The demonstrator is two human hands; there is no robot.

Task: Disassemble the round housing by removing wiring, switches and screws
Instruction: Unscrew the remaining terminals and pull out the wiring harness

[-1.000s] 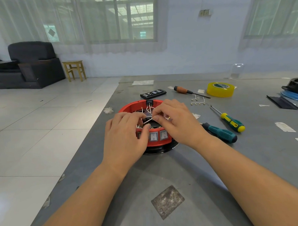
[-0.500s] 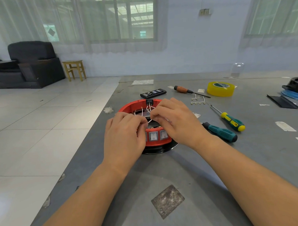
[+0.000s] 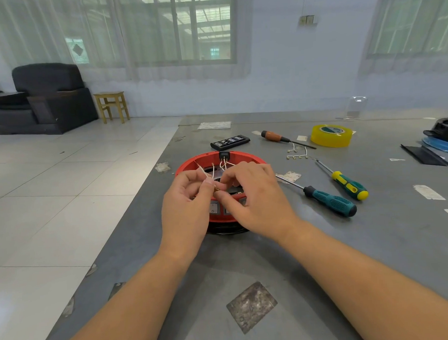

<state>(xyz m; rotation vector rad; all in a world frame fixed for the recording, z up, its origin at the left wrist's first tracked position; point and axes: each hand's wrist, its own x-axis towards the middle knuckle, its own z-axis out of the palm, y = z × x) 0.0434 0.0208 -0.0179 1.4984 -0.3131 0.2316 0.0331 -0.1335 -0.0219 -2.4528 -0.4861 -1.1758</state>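
Observation:
A round red housing on a black base sits on the grey table. White wires run inside it from a black connector on its far rim. Rocker switches sit in its near wall, partly hidden by my hands. My left hand pinches a thin white wire between thumb and fingers above the housing. My right hand pinches the brass end of that wire, right against my left thumb.
To the right lie a teal-handled screwdriver, a yellow-green screwdriver, a wooden-handled screwdriver, loose white wires and a yellow tape roll. A black bit case lies behind the housing. The table's left edge drops to tiled floor.
Both hands have lifted slightly off the housing and drawn the wire up and out; the fingers now meet at the wire's brass end, with the wire's free tip sticking up left.

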